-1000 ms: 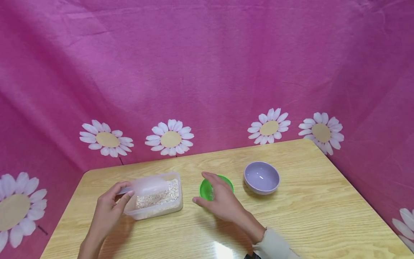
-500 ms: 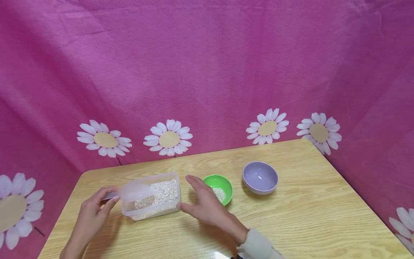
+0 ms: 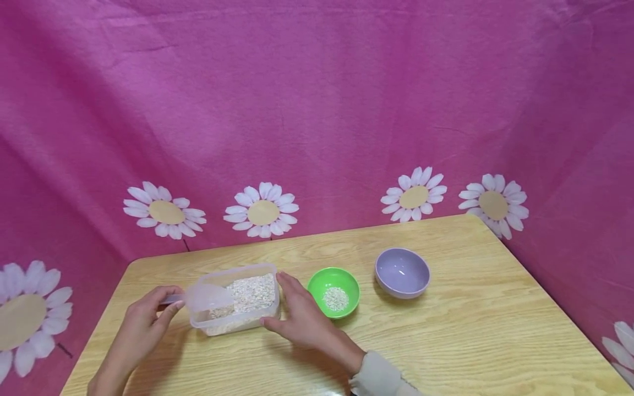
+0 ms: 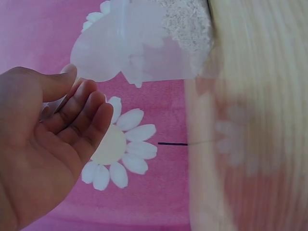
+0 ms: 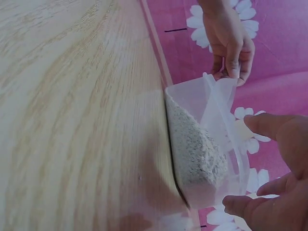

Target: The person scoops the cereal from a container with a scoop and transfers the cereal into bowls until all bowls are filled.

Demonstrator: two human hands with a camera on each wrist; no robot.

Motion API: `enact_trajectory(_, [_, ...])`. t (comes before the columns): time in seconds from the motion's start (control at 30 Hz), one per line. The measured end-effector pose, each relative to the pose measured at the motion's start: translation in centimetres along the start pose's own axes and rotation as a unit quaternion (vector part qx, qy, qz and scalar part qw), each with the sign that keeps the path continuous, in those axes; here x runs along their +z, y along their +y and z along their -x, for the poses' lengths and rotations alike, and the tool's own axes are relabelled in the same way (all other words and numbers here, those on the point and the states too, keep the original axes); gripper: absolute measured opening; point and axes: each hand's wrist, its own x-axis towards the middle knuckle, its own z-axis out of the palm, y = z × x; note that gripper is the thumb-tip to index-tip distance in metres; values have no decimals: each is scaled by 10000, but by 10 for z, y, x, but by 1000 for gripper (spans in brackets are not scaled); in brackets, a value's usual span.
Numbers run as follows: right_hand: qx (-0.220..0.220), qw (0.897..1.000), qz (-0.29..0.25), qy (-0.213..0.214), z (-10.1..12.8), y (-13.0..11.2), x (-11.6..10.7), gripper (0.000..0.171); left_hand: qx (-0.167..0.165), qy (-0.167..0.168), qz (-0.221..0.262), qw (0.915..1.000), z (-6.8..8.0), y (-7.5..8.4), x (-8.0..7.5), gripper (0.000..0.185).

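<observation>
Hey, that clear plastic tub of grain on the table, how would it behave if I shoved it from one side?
The clear tub is low and flat-bottomed, so it would probably slide on the glossy wooden table rather than tip. Its thin walls look likely to flex. The grain seems heaped toward one end, so it may swivel; the right hand at its side probably steadies it.

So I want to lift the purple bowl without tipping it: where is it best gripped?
Probably at the rim of the purple bowl, from above on its right side. It stands upright and looks empty, the wall curves in toward the base, and the green bowl crowds its left.
</observation>
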Motion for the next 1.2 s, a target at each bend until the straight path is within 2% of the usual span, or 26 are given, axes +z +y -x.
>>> enact_trajectory(0.2, [25, 10000, -85, 19, -3, 3, 6, 95, 489, -127, -283, 9983, -5, 2, 3, 29])
enact_trajectory(0.47, [11, 9999, -131, 32, -3, 8, 10, 84, 837, -381, -272, 9954, -9, 11, 11, 30])
enact_trajectory(0.97, [-49, 9998, -149, 93, -6, 10, 12, 79, 912, -333, 329, 9947, -6, 16, 28, 29])
enact_trajectory(1.2, [-108, 9999, -101, 71, -8, 8, 13, 79, 463, -524, 652, 9954, -4, 25, 39, 22])
